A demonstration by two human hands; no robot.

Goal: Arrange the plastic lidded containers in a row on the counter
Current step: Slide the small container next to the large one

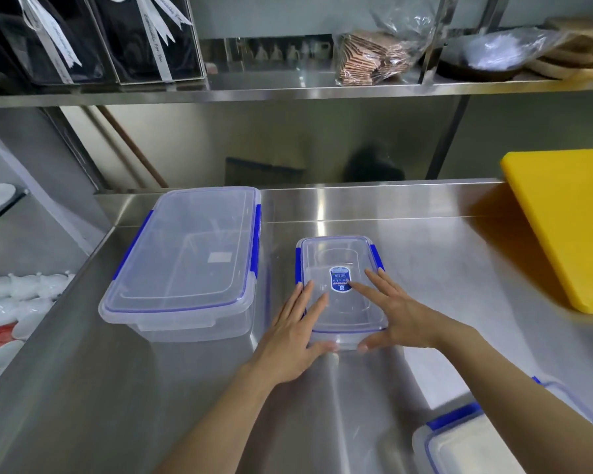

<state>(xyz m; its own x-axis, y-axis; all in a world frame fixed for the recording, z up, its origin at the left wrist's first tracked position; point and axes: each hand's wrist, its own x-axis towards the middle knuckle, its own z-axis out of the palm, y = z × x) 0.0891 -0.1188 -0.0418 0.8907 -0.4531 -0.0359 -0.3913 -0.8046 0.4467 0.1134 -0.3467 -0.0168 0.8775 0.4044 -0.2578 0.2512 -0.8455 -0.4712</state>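
Observation:
A small clear container (339, 265) with blue side clips and a blue label on its lid stands on the steel counter (442, 268). My left hand (295, 333) lies on its near left corner and my right hand (397, 316) on its near right corner. Fingers are spread flat on the lid and the thumbs press the front wall. A large clear container (189, 258) with blue clips stands just to its left, a gap between them. Another lidded container (459, 446) shows partly at the bottom right, under my right forearm.
A yellow cutting board (569, 227) lies at the counter's right. The upper shelf (288, 92) carries black boxes with ribbons (93, 39), a bag of brown packets (370, 56) and wrapped dishes. White crockery (18, 292) sits below the counter's left edge.

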